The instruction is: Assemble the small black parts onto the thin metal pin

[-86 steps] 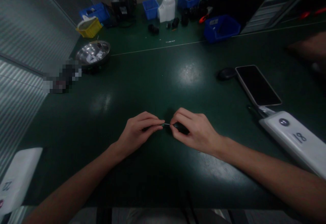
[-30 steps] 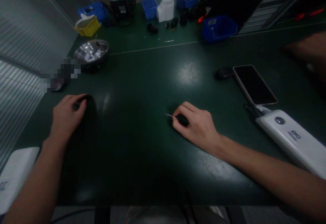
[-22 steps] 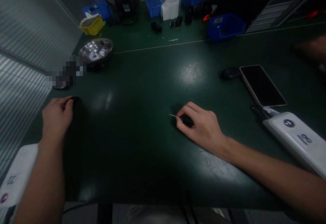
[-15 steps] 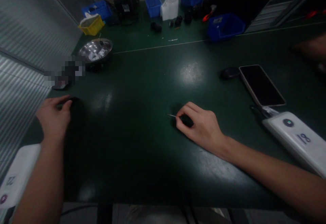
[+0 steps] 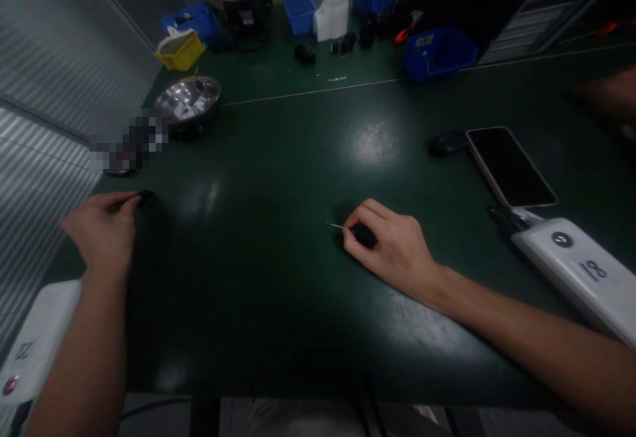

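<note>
Since about three seconds ago, the left hand (image 5: 102,228) has moved from the middle of the worktop (image 5: 258,165) to its left side, while the right hand (image 5: 387,242) stays near the middle. The left grip is pinched on a small dark piece (image 5: 144,196), which shows just past the fingertips, low over the worktop; its details are too dim to make out. The right grip is closed on a thin rod (image 5: 336,226), its bare end pointing left toward the other hand. Beyond the left hand sits a metal bowl (image 5: 166,100) holding white pieces. Right of the right hand, a mouse (image 5: 448,144) lies beside a phone (image 5: 511,165), with a white case (image 5: 579,268) marked 18 nearer me. Another person's hand (image 5: 609,95) blurs at the far right.
</note>
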A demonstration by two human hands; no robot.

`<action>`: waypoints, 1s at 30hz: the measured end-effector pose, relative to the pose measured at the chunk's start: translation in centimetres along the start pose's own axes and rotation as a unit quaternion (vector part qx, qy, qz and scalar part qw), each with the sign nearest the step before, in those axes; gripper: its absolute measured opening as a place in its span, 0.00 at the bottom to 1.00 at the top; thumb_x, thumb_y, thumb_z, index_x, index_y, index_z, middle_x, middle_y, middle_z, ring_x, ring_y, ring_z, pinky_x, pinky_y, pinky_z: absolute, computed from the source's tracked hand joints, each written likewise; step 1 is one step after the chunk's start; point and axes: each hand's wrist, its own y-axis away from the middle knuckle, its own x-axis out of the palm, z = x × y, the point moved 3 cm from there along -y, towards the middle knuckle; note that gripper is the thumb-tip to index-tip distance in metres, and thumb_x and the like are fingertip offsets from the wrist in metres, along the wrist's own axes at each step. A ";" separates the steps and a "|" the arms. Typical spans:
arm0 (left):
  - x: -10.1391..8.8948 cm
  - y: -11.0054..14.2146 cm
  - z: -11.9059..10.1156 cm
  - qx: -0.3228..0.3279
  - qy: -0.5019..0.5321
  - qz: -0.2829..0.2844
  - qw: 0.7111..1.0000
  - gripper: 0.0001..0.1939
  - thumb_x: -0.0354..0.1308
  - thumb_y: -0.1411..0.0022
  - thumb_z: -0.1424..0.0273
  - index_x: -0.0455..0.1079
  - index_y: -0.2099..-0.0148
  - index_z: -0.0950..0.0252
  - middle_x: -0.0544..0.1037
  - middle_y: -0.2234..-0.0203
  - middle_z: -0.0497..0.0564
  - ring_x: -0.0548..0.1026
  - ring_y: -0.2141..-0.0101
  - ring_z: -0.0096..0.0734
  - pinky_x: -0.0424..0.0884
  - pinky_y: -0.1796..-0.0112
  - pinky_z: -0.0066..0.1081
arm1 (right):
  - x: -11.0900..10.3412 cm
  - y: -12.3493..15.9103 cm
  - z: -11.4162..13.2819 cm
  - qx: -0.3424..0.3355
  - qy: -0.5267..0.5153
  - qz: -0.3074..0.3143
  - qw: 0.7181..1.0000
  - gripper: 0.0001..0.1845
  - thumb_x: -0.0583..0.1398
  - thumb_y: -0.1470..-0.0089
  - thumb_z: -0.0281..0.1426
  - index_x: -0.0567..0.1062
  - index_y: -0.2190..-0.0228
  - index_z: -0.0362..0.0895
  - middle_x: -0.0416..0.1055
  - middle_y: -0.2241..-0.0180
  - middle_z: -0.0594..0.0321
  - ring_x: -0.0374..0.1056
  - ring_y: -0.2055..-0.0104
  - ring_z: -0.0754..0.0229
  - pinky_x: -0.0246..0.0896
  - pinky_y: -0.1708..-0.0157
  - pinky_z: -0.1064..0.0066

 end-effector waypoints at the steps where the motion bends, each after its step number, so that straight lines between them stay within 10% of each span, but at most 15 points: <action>1: -0.1 0.0 -0.1 -0.001 -0.004 -0.010 1.000 0.23 0.52 0.30 0.58 0.76 0.46 0.70 0.78 0.56 0.56 0.74 0.56 0.42 0.62 0.47 0.41 | 0.0 0.0 0.0 -0.001 0.000 -0.001 1.000 0.09 0.57 0.36 0.35 0.75 0.64 0.45 0.72 0.63 0.62 0.64 0.70 0.65 0.54 0.73 0.72; 30: -1.0 0.9 -2.5 0.037 -0.118 -0.018 0.992 0.24 0.49 0.29 0.58 0.74 0.44 0.71 0.72 0.56 0.61 0.68 0.55 0.47 0.62 0.55 0.39 | 0.1 0.0 0.1 -0.005 -0.001 -0.007 1.000 0.08 0.58 0.37 0.34 0.75 0.64 0.45 0.71 0.64 0.64 0.64 0.71 0.66 0.54 0.73 0.72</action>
